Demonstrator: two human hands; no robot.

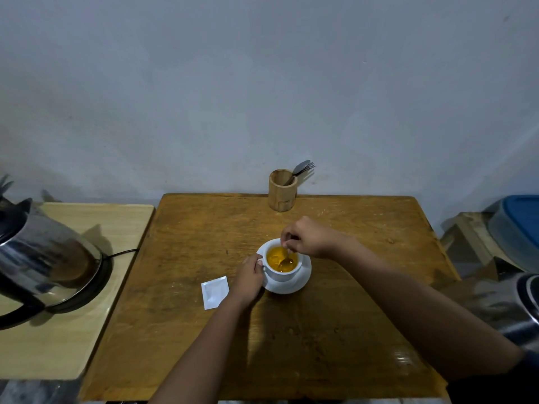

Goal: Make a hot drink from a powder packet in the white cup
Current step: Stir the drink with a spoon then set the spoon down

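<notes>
Fingers of the right hand (307, 239) pinched the handle of a thin metal spoon (287, 259), whose bowl sat in the orange-yellow liquid. Those of the left hand (248, 279) curled closed on the handle of the round white ceramic cup (282, 274), at the cup's nine o'clock side. The cup stood on a round white saucer (294, 287) near the middle of the worn brown wooden table (320, 330).

At the saucer's eight o'clock a flat white paper packet (215, 292) lay just beside the left wrist, apart from the saucer. At twelve o'clock, by the table's far edge and well apart from the cup, stood a cylindrical light wooden holder (282, 190) containing a grey spoon and fork (303, 168) that leaned right.

At nine o'clock, on a separate pale wooden table (58, 345), a shiny steel electric kettle (43, 252) rested on its black base, its cord running towards the brown table's left edge. At three o'clock, beyond the right edge, sat a blue-lidded container (519, 225). Bare tabletop lay open towards six o'clock and along the right side.
</notes>
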